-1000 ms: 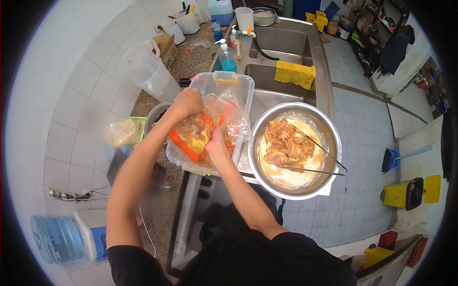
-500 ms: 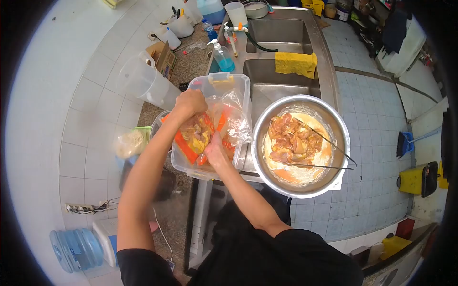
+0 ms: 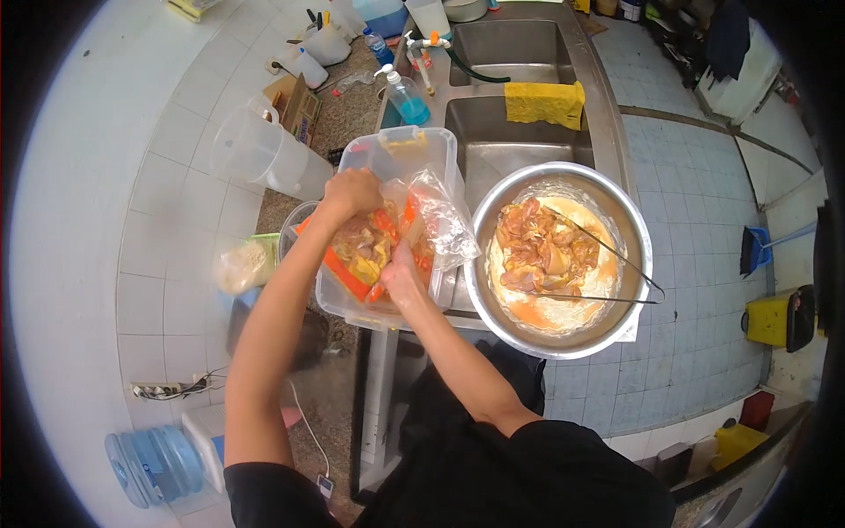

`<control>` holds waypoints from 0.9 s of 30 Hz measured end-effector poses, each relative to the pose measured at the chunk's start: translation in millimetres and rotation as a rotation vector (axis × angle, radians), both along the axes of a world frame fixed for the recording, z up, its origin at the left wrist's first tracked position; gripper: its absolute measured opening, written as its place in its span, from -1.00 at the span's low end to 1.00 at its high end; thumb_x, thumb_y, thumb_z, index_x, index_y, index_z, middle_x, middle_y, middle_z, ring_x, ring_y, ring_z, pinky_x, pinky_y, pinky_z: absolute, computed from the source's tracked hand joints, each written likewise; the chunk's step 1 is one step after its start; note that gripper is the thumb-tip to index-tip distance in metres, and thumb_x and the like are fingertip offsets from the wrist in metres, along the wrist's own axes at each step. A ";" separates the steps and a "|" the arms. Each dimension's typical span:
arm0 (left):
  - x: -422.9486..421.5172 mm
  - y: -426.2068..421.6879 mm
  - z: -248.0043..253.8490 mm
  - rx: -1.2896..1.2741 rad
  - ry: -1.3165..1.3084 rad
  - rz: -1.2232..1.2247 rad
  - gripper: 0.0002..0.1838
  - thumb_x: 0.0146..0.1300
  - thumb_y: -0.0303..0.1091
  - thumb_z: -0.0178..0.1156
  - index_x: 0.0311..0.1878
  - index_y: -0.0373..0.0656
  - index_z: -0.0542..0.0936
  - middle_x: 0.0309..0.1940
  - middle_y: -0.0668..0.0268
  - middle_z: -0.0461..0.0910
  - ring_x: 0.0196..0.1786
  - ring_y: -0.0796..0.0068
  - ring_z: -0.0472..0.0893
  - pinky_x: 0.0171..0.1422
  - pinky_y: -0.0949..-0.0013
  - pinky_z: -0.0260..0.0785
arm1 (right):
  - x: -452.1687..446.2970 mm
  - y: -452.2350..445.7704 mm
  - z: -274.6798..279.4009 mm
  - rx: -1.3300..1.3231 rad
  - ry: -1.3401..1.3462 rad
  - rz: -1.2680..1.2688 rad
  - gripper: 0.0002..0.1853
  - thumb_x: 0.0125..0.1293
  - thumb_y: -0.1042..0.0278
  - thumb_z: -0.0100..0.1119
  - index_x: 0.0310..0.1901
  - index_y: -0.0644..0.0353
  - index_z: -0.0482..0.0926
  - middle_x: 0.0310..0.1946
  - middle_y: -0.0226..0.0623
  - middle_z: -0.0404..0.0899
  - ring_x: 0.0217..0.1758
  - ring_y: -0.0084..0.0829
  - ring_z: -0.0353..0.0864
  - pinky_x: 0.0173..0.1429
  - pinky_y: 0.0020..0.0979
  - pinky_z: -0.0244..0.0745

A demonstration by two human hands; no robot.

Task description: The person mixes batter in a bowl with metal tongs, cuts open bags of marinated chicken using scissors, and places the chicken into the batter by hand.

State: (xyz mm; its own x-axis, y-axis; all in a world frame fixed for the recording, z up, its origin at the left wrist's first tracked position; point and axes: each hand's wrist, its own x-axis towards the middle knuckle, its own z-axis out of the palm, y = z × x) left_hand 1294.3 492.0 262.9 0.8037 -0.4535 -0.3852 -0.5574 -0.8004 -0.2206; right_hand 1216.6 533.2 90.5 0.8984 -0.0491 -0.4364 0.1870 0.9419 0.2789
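My left hand is closed on the upper edge of a clear plastic bag with orange print. Yellowish raw meat pieces show inside the bag. Lower down, my right hand grips the bag's right side. Both hands are over a clear plastic bin, and the bag's loose flap hangs past its right wall. To the right stands a steel bowl with marinated meat, probably chicken, on a pale floury layer. Metal tongs lie in the bowl, their ends reaching over its right rim.
Behind the bin and bowl is a double steel sink with a yellow cloth on its divider. A pump bottle of blue liquid stands by the tap. A clear pitcher and a bag of pale powder are on the left.
The camera view has shifted slightly. Both hands keep their hold on the bag, and its loose flap reaches a little further right, close to the bowl.
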 end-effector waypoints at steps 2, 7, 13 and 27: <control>6.3 6.0 -3.7 -0.014 0.061 -0.031 -0.56 0.18 -0.15 0.21 0.07 -0.15 0.71 0.07 -0.02 0.68 0.14 0.00 0.67 0.26 0.06 0.51 | -0.3 1.3 -1.4 -0.024 0.033 0.023 -0.55 0.59 0.05 -0.22 0.21 0.20 0.49 0.19 -0.14 0.57 0.23 -0.15 0.57 0.30 -0.03 0.53; 24.9 16.9 -15.0 -0.073 0.225 0.059 -0.53 0.15 -0.09 0.19 0.05 -0.14 0.72 0.05 -0.02 0.68 0.13 0.00 0.68 0.25 0.06 0.50 | -6.4 -3.7 16.6 -0.039 0.062 0.006 -0.48 0.57 -0.09 -0.20 0.19 0.16 0.52 0.19 -0.18 0.57 0.25 -0.16 0.55 0.36 -0.01 0.46; 19.6 21.9 -16.1 -0.051 0.136 0.007 -0.41 0.06 0.03 0.27 0.11 -0.13 0.70 0.11 0.01 0.66 0.18 0.06 0.65 0.29 0.08 0.48 | -0.7 -4.7 7.9 -0.034 0.031 -0.048 -0.43 0.54 -0.18 -0.20 0.22 0.11 0.52 0.23 -0.22 0.54 0.30 -0.17 0.50 0.40 0.03 0.40; 29.0 28.4 -23.1 -0.061 0.113 0.084 -0.38 0.10 0.05 0.28 0.06 -0.29 0.67 0.08 -0.07 0.66 0.17 0.00 0.65 0.28 0.06 0.49 | -1.9 -18.0 26.4 -0.079 0.077 0.050 -0.47 0.61 -0.08 -0.26 0.31 0.13 0.45 0.27 -0.19 0.52 0.30 -0.20 0.52 0.39 0.03 0.42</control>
State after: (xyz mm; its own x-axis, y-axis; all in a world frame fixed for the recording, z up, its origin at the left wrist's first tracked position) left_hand 1323.3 520.4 239.7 0.7926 -0.4119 -0.4496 -0.5068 -0.8551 -0.1099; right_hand 1214.7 515.2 116.8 0.8643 -0.0420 -0.5012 0.1573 0.9691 0.1902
